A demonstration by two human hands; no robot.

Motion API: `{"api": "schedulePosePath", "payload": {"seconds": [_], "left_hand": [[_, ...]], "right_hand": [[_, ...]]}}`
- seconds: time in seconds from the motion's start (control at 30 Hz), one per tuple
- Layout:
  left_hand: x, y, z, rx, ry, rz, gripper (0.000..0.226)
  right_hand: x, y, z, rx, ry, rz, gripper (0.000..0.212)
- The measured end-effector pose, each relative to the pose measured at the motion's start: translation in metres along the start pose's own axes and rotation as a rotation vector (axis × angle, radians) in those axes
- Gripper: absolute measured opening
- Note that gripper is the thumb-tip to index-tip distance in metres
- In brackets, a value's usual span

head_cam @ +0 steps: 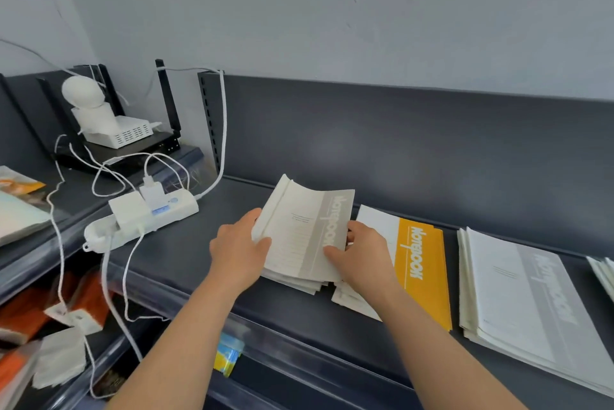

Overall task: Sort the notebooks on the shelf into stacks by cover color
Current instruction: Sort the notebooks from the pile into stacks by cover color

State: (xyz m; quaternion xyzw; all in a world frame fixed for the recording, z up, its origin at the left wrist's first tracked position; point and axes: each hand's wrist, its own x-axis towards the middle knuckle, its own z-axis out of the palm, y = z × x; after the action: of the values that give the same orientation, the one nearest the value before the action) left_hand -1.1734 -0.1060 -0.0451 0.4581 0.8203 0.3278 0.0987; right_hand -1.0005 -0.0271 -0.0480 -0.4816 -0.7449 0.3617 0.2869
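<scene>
At the shelf's near edge, both hands grasp one grey notebook (pixel 309 230): left hand (pixel 239 250) curled round its left edge, right hand (pixel 362 257) pinching its right edge; it is bowed, far end raised over a small stack (pixel 292 281) on the dark shelf (pixel 299 323); judged step: assigning a grey cover; next it needs laying square on a matching pile; beside it, a yellow notebook (pixel 420 273), then a larger grey stack (pixel 518 303); farther left, a power strip (pixel 143 220) and router (pixel 126 144); behind, a dark back panel (pixel 415 150) and pale wall.
</scene>
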Motion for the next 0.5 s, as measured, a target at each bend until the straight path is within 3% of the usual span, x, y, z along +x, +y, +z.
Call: {"api": "schedulePosePath", "payload": {"seconds": [0.07,0.13,0.2,0.3,0.5], "left_hand": [[0.005,-0.008,0.002,-0.02,-0.015,0.006,0.033],[0.007,-0.013,0.005,-0.046,-0.023,0.017,0.028],[0.008,-0.014,0.007,-0.047,-0.02,0.016,0.026],[0.009,-0.015,0.008,-0.029,-0.006,0.022,0.031],[0.011,-0.019,0.007,0.071,-0.009,0.058,0.038]], "right_hand": [[0.003,0.001,0.004,-0.062,-0.023,0.014,0.005],[0.005,0.002,0.008,-0.102,-0.029,0.024,0.017],[0.005,0.002,0.011,-0.148,-0.033,0.012,0.005],[0.004,0.003,0.016,-0.233,-0.02,-0.017,0.039],[0.002,0.001,0.018,-0.289,0.014,-0.011,0.043]]}}
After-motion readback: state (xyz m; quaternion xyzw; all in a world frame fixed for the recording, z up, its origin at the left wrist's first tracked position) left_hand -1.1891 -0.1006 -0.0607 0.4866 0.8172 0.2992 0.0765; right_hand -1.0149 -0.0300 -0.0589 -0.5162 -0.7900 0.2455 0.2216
